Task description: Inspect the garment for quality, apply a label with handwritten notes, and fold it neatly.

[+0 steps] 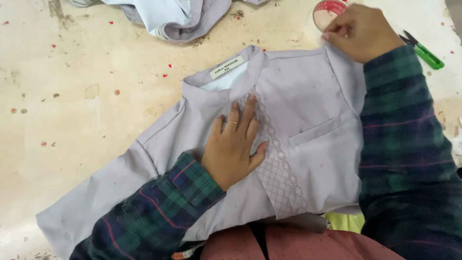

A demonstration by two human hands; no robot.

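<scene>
Pale grey shirt (308, 110) spread flat across the frame's centre on the worn surface (72, 96).
Left hand (234, 144) presses open-palmed on the chest; right hand (358, 31) pinches the upper-right shoulder seam. The cloth looks light, limp and wrinkle-prone, best gripped at seams or collar.

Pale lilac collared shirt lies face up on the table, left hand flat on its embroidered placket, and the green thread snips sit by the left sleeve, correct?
Not quite. The head view shows the green thread snips near the right hand, at the shirt's other shoulder. The left hand does lie flat on the placket.
</scene>
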